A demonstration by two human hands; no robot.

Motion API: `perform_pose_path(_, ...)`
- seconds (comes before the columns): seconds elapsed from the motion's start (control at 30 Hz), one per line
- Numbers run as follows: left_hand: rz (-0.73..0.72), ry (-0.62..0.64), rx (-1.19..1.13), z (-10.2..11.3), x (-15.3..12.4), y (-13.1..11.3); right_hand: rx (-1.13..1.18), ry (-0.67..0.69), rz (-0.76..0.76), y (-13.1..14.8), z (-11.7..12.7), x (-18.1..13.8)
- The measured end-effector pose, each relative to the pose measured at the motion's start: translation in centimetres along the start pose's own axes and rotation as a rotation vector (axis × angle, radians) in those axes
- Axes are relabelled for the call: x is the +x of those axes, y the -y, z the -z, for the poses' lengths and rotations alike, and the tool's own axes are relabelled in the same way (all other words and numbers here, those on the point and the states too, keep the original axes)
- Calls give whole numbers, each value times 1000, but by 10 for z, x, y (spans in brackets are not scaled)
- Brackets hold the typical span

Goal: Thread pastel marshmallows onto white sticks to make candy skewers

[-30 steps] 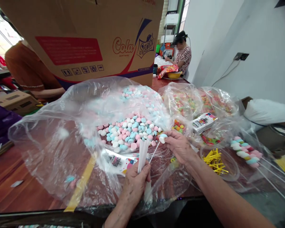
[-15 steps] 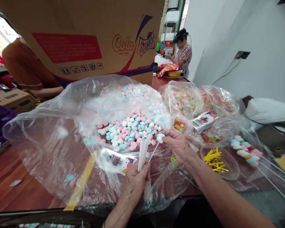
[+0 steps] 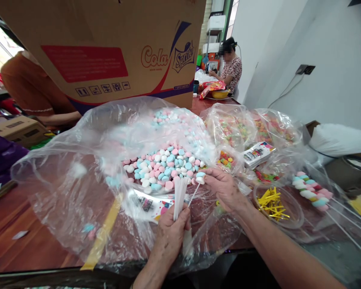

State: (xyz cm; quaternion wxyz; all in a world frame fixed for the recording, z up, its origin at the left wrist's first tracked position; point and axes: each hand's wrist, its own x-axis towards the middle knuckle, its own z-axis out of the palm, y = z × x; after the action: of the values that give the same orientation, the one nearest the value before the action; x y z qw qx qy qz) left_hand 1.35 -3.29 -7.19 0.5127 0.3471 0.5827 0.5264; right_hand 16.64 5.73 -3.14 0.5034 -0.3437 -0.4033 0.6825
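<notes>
My left hand (image 3: 172, 229) is closed round a bundle of white sticks (image 3: 179, 196). One thin stick (image 3: 193, 195) leans out to the right from the same grip. At its upper end sit a blue and a white marshmallow (image 3: 200, 178), pinched by the fingertips of my right hand (image 3: 224, 188). Just beyond my hands, pink, white and blue marshmallows (image 3: 156, 166) lie heaped in the mouth of a big clear plastic bag (image 3: 63, 196). Printed packets (image 3: 152, 206) lie partly under the plastic, left of the sticks.
Marshmallow skewers (image 3: 311, 190) lie at the right, beside a clear tub (image 3: 299, 216) of gold twist ties. Bags of gummy candy (image 3: 234, 124) and a stack of printed packets (image 3: 258, 154) are behind. A large cardboard box (image 3: 132, 52) stands at the back; two people sit beyond.
My right hand has shifted slightly left and down with the marshmallows, nearer the stick bundle. My left hand keeps its hold on the sticks.
</notes>
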Motion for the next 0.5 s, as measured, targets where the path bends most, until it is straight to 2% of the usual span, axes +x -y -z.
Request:
perform_pose_path(0.1, 5, -1, -1, 1, 0, 2, 84, -59, 31, 0, -3, 3)
perform_pose_path(0.2, -8, 6, -12, 1, 1, 5, 54, -91, 61, -5, -1, 5)
perform_pose_path(0.37, -28, 5, 7, 0, 3, 6, -303, -94, 156, -15, 11, 3)
perform_pose_path(0.5, -49, -6, 64, 0, 4, 8, -567, -47, 245, -13, 16, 0)
